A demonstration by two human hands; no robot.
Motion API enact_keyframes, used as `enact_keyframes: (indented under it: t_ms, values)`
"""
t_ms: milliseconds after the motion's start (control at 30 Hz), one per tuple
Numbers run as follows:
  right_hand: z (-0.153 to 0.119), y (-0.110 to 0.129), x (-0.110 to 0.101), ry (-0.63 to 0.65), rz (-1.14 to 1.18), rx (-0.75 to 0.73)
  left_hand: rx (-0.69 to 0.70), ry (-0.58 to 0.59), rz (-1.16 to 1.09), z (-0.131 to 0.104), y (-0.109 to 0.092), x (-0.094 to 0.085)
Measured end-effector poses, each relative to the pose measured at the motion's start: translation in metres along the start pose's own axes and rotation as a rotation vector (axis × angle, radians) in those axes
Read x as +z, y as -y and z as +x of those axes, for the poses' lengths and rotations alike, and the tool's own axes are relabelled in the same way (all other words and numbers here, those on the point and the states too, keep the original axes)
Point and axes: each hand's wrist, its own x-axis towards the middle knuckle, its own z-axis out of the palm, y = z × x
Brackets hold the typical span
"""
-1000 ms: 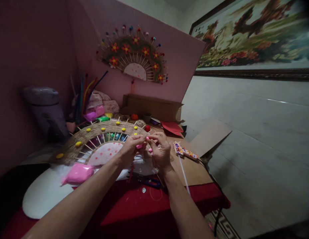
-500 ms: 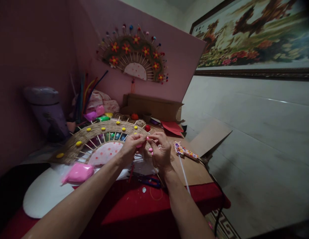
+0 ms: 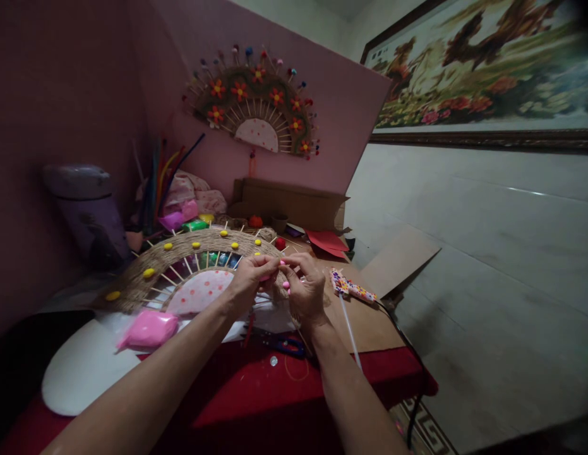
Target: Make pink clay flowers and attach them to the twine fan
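My left hand and my right hand meet above the right part of a twine-wrapped, fan-shaped craft. Their fingertips pinch a small bit of pink clay between them. More pink clay lumps show against my right palm, and some pink shows under my left fingers. Yellow clay dots sit along the twine band, and thin sticks jut from its edge. A dotted half-circle forms the fan's centre. Left of my left forearm lies a bag of pink clay. My hands hide the fan's right end.
Scissors lie near the red tablecloth's front. A patterned glue gun with a clear glue stick rests on cardboard at right. A purple container stands at left. A finished fan hangs on the pink board behind.
Both hands stay nearly in place, still pinching the pink clay, with only slight finger movement. The view has shifted a tiny amount.
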Motion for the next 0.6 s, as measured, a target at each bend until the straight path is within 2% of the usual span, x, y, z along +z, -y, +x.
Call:
enact_keyframes:
  t_ms: [133, 333, 600]
  values:
    - [0.0013, -0.0008, 0.0000, -0.021, 0.003, -0.030, -0.016, 0.013, -0.013, 0.0004, 0.0009, -0.0013]
    - [0.0003, 0.0009, -0.0004, -0.023, 0.034, 0.080, -0.001, 0.009, 0.003, 0.0002, -0.0002, -0.0009]
    - [0.0002, 0.0019, -0.0015, 0.024, 0.044, 0.093, -0.017, -0.044, 0.017, -0.0004, -0.0014, -0.0013]
